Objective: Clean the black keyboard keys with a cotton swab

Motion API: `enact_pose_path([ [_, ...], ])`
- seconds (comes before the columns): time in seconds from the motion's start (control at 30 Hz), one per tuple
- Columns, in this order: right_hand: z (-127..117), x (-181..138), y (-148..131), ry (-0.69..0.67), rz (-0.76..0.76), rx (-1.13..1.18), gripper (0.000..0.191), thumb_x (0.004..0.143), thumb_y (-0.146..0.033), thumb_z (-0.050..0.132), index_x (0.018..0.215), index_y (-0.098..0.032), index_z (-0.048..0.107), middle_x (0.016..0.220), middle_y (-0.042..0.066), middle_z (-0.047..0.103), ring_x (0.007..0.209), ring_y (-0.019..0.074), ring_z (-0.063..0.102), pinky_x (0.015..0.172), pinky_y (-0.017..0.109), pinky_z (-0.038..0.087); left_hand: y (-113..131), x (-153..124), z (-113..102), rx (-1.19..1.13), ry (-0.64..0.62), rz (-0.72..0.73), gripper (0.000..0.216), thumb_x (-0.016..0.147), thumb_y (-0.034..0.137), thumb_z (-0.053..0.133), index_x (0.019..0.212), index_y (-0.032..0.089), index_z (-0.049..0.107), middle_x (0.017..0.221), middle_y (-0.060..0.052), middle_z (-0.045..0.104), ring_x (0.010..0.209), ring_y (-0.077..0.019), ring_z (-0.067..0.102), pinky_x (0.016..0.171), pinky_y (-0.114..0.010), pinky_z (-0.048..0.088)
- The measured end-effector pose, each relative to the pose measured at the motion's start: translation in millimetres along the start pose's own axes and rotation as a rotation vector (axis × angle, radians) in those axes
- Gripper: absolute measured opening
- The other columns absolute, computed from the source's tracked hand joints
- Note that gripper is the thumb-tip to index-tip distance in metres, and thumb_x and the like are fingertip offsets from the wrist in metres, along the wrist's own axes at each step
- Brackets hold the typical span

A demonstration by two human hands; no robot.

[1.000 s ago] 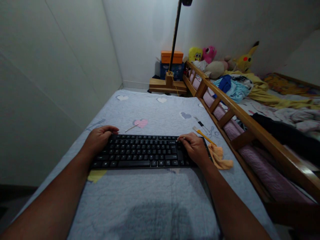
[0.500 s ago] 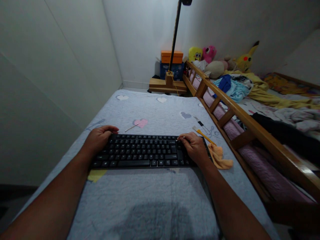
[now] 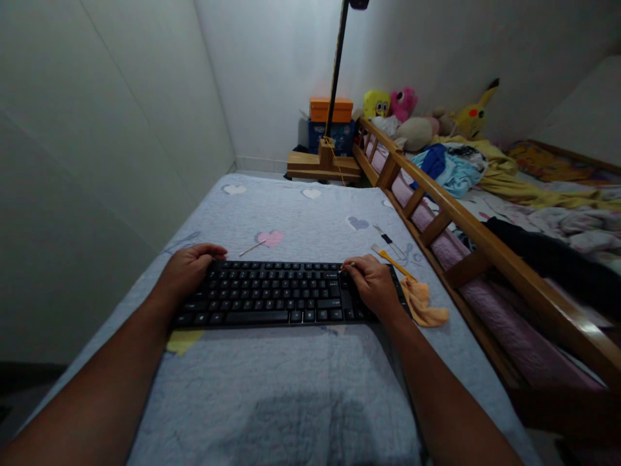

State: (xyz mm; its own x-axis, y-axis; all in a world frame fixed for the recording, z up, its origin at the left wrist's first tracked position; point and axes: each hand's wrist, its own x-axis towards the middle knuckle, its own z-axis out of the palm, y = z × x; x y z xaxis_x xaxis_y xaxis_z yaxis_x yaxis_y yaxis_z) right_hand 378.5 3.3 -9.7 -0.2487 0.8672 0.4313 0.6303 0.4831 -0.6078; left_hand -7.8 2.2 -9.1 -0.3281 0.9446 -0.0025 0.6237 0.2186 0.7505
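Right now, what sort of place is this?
Probably a bedroom in a home: there's a long brown wooden bed rail, a square yellow plush toy at its far end, and a pale-blue quilted cloth cover patterned with hearts.

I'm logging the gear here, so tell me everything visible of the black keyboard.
The black keyboard is a long rectangle, seemingly plastic, with rows of keys whose pale markings are too small to read. It lies keys up on the pale quilted cover, space bar nearest the camera. The left hand rests on its left end; the right hand covers part of its right side, pinching a thin white stick near the keys. An orange cloth lies beside its right end.
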Motion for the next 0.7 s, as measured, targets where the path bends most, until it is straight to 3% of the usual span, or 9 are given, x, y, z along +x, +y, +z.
enact_pose_path([
  [0.7,-5.4,-0.7,1.1,-0.019,0.047,0.028,0.021,0.095,-0.026,0.056,0.087,-0.023,0.075,0.089,0.007,0.077,0.088,0.0228,0.069,0.082,0.034,0.048,0.7,-0.5,0.4,-0.006,-0.013,-0.029,0.041,0.065,0.034,0.047,0.093,0.019,0.074,0.100,-0.007,0.079,0.098,-0.0275,0.070,0.101,-0.040,0.050],
])
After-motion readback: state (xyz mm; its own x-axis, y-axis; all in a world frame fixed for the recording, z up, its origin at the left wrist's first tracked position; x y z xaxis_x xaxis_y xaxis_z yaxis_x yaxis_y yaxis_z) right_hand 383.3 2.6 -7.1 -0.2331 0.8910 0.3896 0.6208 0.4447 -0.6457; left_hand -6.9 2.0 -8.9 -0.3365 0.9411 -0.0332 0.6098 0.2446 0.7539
